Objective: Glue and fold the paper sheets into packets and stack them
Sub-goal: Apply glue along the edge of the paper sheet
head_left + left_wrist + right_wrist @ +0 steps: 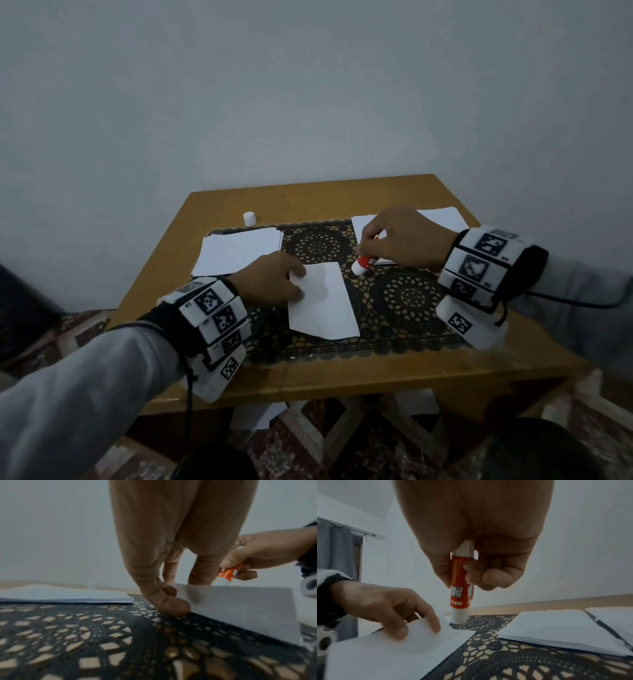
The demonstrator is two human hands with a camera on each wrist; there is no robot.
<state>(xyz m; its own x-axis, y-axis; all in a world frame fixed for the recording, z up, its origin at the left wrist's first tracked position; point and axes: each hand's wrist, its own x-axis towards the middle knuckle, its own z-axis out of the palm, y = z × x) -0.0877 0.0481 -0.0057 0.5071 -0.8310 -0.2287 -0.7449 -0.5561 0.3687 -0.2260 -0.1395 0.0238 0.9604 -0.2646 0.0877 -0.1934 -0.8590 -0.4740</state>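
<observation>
1. Head view: pinching the near-left edge of a single paper sheet (322, 301) with the left hand (270, 279), thumb on top and fingers curled at the edge, sheet lying on the black lace mat (407, 298) in the middle of the wooden table (342, 380). Gripping a red and white glue stick (363, 264) in the right hand (404, 238), uncapped white end pointing down-left, just beyond the sheet's far right corner. Lying behind the left hand, a stack of white sheets (236, 250); under and behind the right hand, another paper pile (442, 219). Standing past the left stack, well away from both grips, a small white cap (249, 218).

2. Left wrist view: lifting the sheet (240, 608) slightly off the mat (85, 642), thumb and fingertips (171, 605) closing on its edge. Showing just behind those fingers the right hand (267, 553) wrapped around the glue stick (226, 574), and off to the left the stack (68, 595) lying flat, the cap (93, 584) blurred behind it.

3. Right wrist view: holding the glue stick (460, 588) nearly upright between thumb and curled fingers (494, 577), white end down, close above the mat (505, 655); contact with anything, cannot tell. Lying below-left of that grip, the sheet (393, 655) under the left hand (382, 604); to the right, the paper pile (565, 628).
</observation>
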